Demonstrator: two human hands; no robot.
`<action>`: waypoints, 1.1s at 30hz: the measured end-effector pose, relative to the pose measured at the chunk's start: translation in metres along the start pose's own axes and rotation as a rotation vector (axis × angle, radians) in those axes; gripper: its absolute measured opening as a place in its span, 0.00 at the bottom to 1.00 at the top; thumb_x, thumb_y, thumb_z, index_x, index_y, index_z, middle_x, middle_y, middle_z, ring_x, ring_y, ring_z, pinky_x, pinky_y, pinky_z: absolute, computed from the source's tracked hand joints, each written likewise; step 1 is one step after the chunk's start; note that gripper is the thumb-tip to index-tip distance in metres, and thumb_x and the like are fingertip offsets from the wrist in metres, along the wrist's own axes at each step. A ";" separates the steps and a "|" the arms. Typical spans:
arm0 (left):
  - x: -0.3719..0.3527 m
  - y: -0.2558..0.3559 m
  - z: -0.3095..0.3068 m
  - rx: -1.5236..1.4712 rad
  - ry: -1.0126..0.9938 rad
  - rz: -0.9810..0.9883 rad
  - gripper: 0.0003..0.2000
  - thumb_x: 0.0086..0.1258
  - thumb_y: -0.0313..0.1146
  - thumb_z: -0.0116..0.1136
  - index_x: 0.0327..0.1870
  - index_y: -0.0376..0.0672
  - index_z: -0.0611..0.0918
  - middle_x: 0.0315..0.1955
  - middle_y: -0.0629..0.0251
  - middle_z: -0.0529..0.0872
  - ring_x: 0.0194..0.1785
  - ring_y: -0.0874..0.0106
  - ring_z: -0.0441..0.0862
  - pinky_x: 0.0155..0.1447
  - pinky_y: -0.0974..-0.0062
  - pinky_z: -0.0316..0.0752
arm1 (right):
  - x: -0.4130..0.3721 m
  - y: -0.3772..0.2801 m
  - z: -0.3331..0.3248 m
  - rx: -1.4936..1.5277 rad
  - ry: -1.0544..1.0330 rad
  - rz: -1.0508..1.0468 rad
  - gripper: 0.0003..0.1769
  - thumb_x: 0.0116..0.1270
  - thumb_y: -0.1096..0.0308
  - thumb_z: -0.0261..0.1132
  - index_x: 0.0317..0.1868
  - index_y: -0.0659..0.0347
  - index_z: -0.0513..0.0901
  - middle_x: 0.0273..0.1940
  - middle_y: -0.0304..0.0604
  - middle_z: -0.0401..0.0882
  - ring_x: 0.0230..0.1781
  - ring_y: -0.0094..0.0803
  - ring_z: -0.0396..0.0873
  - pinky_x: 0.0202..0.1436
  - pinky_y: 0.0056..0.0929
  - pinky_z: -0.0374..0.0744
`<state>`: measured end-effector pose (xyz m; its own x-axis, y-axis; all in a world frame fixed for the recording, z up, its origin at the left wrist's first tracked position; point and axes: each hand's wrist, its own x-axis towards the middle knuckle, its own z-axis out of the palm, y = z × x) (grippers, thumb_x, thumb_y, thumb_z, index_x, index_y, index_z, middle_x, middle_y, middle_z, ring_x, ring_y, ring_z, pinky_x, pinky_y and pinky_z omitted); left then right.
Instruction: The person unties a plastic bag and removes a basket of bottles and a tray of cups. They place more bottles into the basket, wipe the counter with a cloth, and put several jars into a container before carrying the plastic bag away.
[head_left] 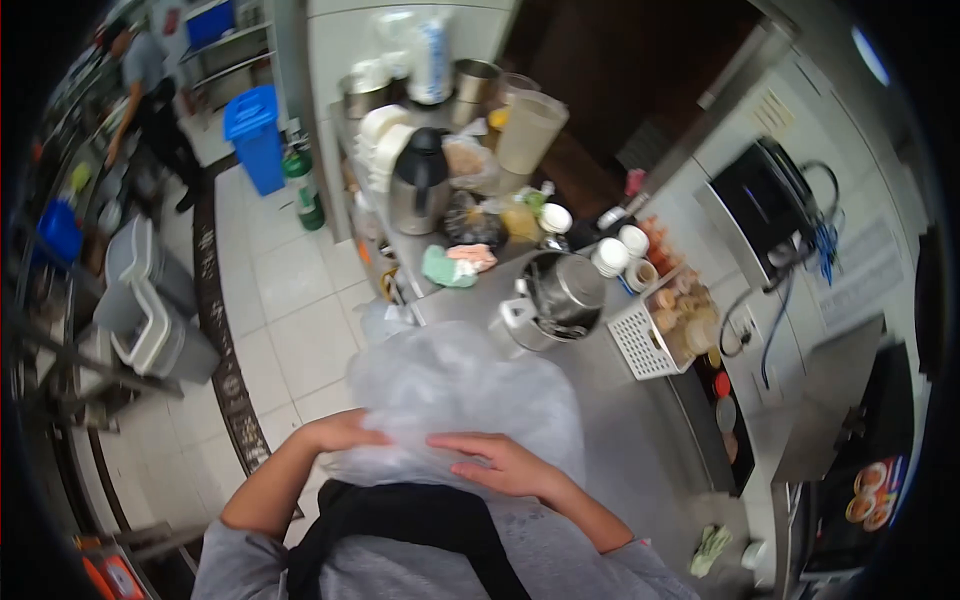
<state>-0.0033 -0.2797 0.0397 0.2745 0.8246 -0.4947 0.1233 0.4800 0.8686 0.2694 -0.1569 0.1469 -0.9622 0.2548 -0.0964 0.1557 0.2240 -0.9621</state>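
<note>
A large, cloudy plastic bag (470, 385) bulges in front of my body, over the edge of the steel counter. My left hand (352, 430) lies against its left side, the fingertips partly lost in the plastic and blurred. On the bag's near side rests my right hand (495, 462), fingers stretched out and apart. Just beyond the bag stands a steel pot (565, 295) with metal ware inside. Green, white and pink cloths (460, 265) lie to the left of the pot.
A steel jug (420, 185), foam containers and bags crowd the counter's far end. White cups (610, 255) and a white basket (645, 335) stand right of the pot. Grey bins (165, 320), a blue bin (256, 140) and a green cylinder (303, 185) are left. A person (155, 100) stands far left.
</note>
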 end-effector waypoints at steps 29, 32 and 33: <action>0.064 0.054 0.039 1.018 -0.129 -0.484 0.40 0.50 0.44 0.72 0.69 0.56 0.69 0.44 0.47 0.86 0.50 0.53 0.85 0.56 0.62 0.78 | -0.331 0.200 -0.365 -0.723 1.349 1.393 0.54 0.48 0.46 0.79 0.72 0.52 0.62 0.62 0.44 0.77 0.70 0.49 0.61 0.67 0.64 0.59; 0.075 0.107 0.050 0.841 -0.115 -0.255 0.39 0.52 0.43 0.71 0.68 0.53 0.69 0.42 0.48 0.86 0.48 0.56 0.85 0.55 0.65 0.78 | -0.334 0.203 -0.361 -0.747 1.405 1.372 0.53 0.47 0.48 0.80 0.70 0.49 0.62 0.61 0.43 0.78 0.69 0.49 0.62 0.68 0.62 0.56; 0.080 0.117 0.053 0.661 -0.081 -0.096 0.37 0.54 0.42 0.71 0.68 0.51 0.69 0.43 0.49 0.86 0.49 0.59 0.85 0.55 0.67 0.77 | -0.337 0.204 -0.360 -0.728 1.439 1.327 0.52 0.47 0.48 0.80 0.70 0.48 0.62 0.60 0.43 0.78 0.68 0.49 0.63 0.67 0.63 0.57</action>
<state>0.0831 -0.1735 0.1031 0.3009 0.7499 -0.5891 0.7018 0.2441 0.6692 0.7057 0.1412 0.0754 0.5393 0.8381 0.0818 0.8316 -0.5148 -0.2083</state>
